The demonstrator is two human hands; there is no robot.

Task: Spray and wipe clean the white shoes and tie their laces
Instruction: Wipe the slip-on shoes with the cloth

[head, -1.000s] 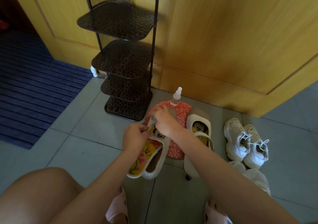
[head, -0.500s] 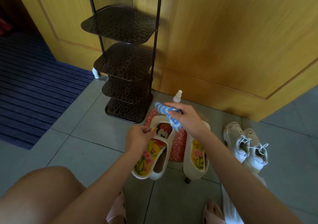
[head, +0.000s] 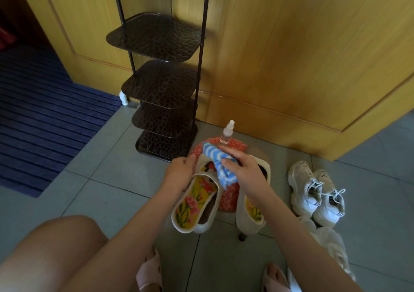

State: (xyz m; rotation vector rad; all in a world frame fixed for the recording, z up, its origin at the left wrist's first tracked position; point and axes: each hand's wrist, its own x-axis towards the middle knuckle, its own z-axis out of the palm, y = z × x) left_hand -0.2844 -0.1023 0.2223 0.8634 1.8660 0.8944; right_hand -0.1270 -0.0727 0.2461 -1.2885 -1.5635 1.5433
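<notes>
Head: cloth (head: 224, 176) in right grip (head: 246, 173)

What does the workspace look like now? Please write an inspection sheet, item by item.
Surface: grey tiled floor; cushioned stool.
Job's things: floral-insole shoe lifted, tilted; second shoe lying on the stool; spray bottle upright at the stool's far edge; laced sneakers on the floor, right.
Clutter: more pale shoes nearer, right.
Hands: left hand grips the lifted shoe; right hand holds a striped cloth.
Cables: nothing seen.
Surroundings: dark shoe rack, wooden doors, blue mat.
</notes>
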